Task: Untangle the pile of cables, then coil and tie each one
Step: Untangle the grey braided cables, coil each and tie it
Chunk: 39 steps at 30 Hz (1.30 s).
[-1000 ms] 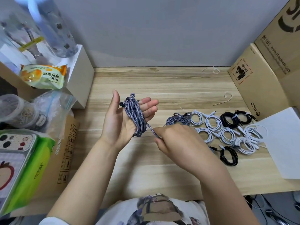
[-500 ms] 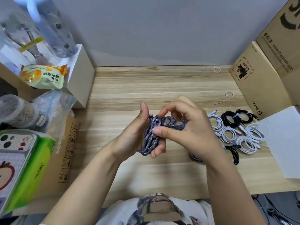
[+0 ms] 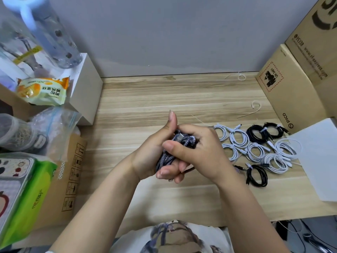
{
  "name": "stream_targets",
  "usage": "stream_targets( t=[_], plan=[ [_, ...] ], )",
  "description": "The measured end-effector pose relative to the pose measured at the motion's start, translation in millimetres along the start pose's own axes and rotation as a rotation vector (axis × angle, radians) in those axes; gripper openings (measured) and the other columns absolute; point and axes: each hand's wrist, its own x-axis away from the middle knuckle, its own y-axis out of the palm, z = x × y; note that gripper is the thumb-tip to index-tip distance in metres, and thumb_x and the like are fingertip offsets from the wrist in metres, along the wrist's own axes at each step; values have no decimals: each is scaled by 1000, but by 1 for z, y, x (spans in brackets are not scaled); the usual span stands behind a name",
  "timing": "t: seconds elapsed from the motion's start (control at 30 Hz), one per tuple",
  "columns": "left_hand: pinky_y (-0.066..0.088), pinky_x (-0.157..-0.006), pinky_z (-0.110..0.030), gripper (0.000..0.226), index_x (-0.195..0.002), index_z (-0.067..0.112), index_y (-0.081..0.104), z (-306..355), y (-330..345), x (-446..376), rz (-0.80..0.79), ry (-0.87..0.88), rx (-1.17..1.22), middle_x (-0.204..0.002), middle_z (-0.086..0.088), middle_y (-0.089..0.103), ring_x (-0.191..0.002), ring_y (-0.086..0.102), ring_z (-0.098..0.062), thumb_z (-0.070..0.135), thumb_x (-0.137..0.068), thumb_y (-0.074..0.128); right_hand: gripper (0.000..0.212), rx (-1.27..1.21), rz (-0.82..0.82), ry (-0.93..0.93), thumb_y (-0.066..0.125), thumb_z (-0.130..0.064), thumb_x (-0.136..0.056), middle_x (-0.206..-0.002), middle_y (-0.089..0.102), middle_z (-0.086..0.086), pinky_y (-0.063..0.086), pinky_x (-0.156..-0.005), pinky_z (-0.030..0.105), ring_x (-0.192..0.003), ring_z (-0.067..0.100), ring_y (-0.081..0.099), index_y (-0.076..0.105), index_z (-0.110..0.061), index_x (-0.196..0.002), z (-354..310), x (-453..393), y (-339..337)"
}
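A grey-blue braided cable is bundled in coils over the middle of the wooden desk. My left hand holds the bundle, fingers curled under it and thumb pointing up. My right hand grips the top of the coil from the right, thumb pressed across its front. A metal plug end shows between the two hands. To the right on the desk lie several tied coils: white ones and black ones. Most of the braided cable is hidden by my fingers.
Loose white ties lie at the back right of the desk. Cardboard boxes stand along the right side, with a white sheet in front of them. On the left are a white box, plastic bags, a snack packet and a green pack.
One second ago my left hand was spread with the cable wrapped round it and my right hand pulled the tail. Both hands have since closed together on the coil.
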Motion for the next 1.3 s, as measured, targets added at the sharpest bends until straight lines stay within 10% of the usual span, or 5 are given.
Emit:
stream_targets(
  t=[0.67, 0.9, 1.03, 1.17, 1.3],
  plan=[
    [39, -42, -19, 66, -35, 5, 47, 15, -3, -36, 264, -107, -195, -26, -8, 35, -32, 33, -22, 56, -76, 39, 33, -88, 319, 5, 72, -53, -58, -38, 53, 11, 50, -46, 48, -45, 41, 61, 61, -23, -60, 33, -27, -6],
    [48, -82, -21, 62, -90, 5, 67, 1, -38, -34, -319, -107, 69, -69, -5, 69, -65, 64, -15, 59, -91, 37, 34, -278, 184, 50, 75, -43, -58, -38, 53, -4, 38, -44, 14, -47, 31, 63, 69, -14, -75, 34, -27, -13],
    [46, -76, -25, 57, -99, 8, 64, 5, -41, -45, -382, -91, 39, -79, -4, 69, -73, 65, -15, 55, -93, 33, 19, -513, 112, 141, 76, -29, -60, -30, 40, 4, 40, -32, 20, -28, 23, 53, 65, -16, -68, 34, -28, -21],
    [37, -70, -39, 63, -72, 10, 64, 15, -30, -55, -79, -164, -87, -55, -5, 61, -51, 57, -15, 59, -88, 28, 20, -575, 214, 187, 73, -28, -64, -30, 34, 3, 37, -30, 20, -23, 22, 47, 58, -20, -53, 39, -35, -23],
    [36, -43, -23, 65, -48, 12, 54, 10, -10, -73, 356, -86, -204, -36, -5, 47, -32, 42, -16, 58, -90, 36, 22, -548, 325, 164, 65, -27, -71, -32, 33, 1, 37, -30, 20, -23, 20, 44, 52, -15, -58, 45, -43, -25]
  ],
)
